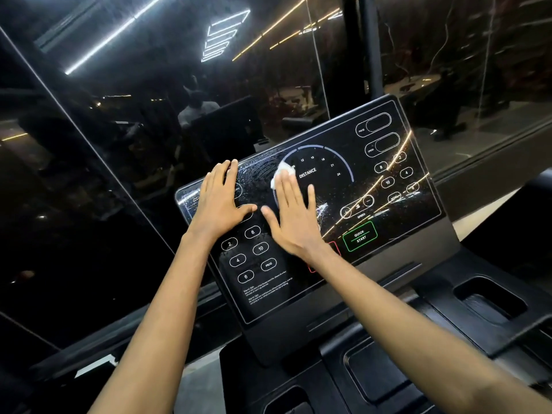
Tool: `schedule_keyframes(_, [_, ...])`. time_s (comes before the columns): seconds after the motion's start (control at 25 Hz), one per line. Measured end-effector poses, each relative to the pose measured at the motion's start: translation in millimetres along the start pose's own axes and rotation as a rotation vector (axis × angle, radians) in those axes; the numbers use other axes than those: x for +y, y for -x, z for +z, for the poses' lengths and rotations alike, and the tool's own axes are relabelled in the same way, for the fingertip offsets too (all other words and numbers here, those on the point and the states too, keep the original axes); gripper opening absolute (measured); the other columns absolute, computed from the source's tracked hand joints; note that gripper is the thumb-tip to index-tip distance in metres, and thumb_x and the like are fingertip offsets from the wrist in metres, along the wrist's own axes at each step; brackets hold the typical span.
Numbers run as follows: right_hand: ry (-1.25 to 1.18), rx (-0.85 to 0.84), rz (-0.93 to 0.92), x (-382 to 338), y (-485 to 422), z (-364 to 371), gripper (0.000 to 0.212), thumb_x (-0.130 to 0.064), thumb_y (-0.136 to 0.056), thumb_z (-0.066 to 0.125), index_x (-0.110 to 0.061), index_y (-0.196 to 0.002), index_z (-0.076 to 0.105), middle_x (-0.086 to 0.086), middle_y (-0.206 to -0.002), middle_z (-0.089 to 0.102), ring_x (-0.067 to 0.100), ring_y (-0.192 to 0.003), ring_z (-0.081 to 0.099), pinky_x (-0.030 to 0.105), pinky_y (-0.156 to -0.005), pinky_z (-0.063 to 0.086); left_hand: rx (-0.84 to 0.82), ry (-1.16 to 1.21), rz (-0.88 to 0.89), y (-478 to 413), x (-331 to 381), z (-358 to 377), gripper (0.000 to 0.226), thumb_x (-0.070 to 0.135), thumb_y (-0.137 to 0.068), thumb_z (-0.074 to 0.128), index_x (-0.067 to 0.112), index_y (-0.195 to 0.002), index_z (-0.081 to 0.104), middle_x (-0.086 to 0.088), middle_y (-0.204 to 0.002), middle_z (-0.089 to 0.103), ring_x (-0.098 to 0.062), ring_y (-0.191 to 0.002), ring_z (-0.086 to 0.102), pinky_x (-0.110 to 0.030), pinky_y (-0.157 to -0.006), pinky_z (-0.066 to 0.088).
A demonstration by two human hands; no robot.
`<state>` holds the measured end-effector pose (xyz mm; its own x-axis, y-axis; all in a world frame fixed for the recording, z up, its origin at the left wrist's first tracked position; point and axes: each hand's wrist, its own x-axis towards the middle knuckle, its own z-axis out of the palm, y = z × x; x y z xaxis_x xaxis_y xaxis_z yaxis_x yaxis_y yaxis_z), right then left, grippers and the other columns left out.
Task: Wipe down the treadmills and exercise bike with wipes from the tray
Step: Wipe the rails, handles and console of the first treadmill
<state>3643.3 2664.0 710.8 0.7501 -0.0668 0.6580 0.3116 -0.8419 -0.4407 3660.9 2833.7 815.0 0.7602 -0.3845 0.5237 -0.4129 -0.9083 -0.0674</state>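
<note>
A treadmill's glossy black console panel fills the middle of the head view, tilted towards me, with white printed buttons and a green QUICK START key. My right hand lies flat on the panel's centre with straight fingers, pressing a crumpled white wipe that shows beyond the fingertips beside the DISTANCE dial. My left hand rests flat on the panel's upper left with fingers spread and nothing under it that I can see. Wet smears streak the glass between and above the hands.
Below the panel, the black console base has recessed cup holders at the right and trays near the bottom. A dark glass wall stands close behind, reflecting ceiling lights and a person.
</note>
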Motion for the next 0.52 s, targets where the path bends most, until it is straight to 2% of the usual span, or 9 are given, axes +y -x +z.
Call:
schedule_keyframes(0.16, [0.0,-0.08,-0.01,0,56,12,0.073,-0.053,-0.106,0.023,-0.015,-0.16,-0.007,-0.002,-0.167,-0.015,0.012,-0.153,-0.017,0.056,-0.124,0.0,0.002,0.001,0.026,-9,24,9,0.106,0.043,-0.085,0.076,0.011,-0.161,0.01,-0.012,-0.167,0.008,-0.027,-0.155,0.002,-0.04,-0.125,0.002])
schedule_keyframes(0.36, [0.023,-0.071,0.309,27,115,15,0.077,-0.057,-0.104,0.018,-0.011,-0.159,-0.01,0.003,-0.166,-0.018,0.017,-0.153,-0.019,0.053,-0.124,0.0,0.006,-0.024,0.008,-10,30,13,0.107,0.048,-0.086,0.074,0.009,-0.161,0.007,-0.011,-0.168,0.005,-0.026,-0.155,0.0,-0.04,-0.126,0.001])
schedule_keyframes(0.52, [0.057,-0.181,0.283,17,168,29,0.085,-0.063,-0.102,0.022,-0.009,-0.157,-0.013,0.007,-0.165,-0.021,0.02,-0.152,-0.021,0.047,-0.126,-0.002,0.032,-0.025,-0.032,-12,41,19,0.109,0.055,-0.087,0.07,0.009,-0.161,0.005,-0.012,-0.168,0.003,-0.025,-0.156,-0.002,-0.039,-0.126,-0.002])
